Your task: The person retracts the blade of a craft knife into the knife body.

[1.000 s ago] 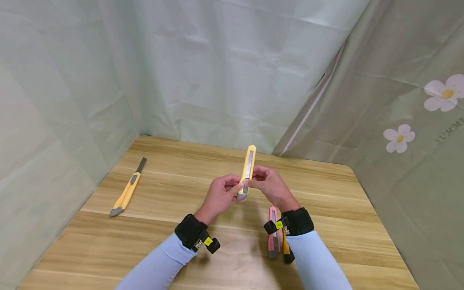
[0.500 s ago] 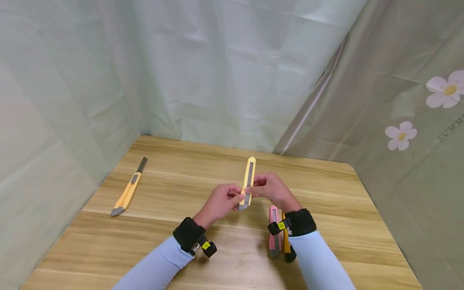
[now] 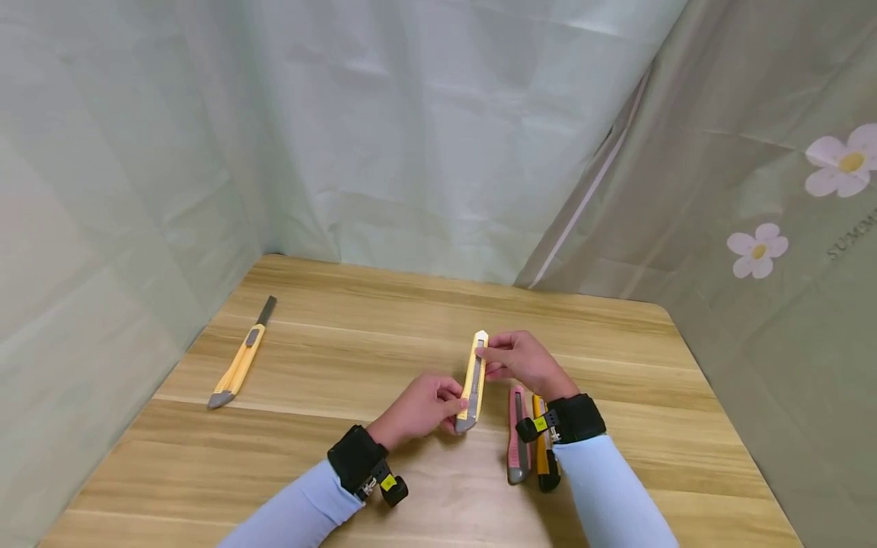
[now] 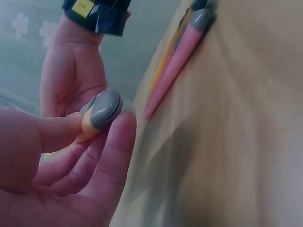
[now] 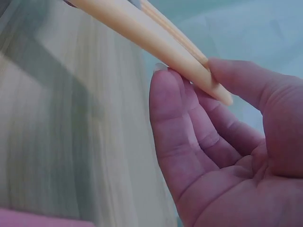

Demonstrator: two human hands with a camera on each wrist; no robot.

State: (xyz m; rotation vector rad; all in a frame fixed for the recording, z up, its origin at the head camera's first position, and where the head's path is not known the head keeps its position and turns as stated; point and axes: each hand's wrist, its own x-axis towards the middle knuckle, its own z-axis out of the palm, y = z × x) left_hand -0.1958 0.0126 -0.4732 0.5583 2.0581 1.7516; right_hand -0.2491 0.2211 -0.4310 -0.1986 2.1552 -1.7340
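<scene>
Between both hands, above the middle of the table, a pale yellow utility knife [image 3: 473, 384] is held tilted, its pointed end away from me. My left hand [image 3: 423, 407] pinches its grey butt [image 4: 105, 111] between thumb and fingers. Near the pointed end, my right hand [image 3: 529, 365] holds the yellow body [image 5: 156, 40] with thumb and fingertips. No blade sticks out past the tip. Under the right wrist lie a pink utility knife [image 3: 514, 445] and an orange one [image 3: 546, 464] with a black butt, the latter partly hidden by the wrist strap.
Another yellow utility knife [image 3: 243, 359] lies at the table's left side, its dark blade extended toward the back. The wooden table [image 3: 329, 342] is bounded by pale curtains [image 3: 425, 137] behind and at both sides. A camera strap [image 3: 575, 417] sits on each wrist.
Both hands have lowered the yellow utility knife toward me and the table. My right hand has shifted its hold from near the butt up to the pointed end; the left keeps the butt.
</scene>
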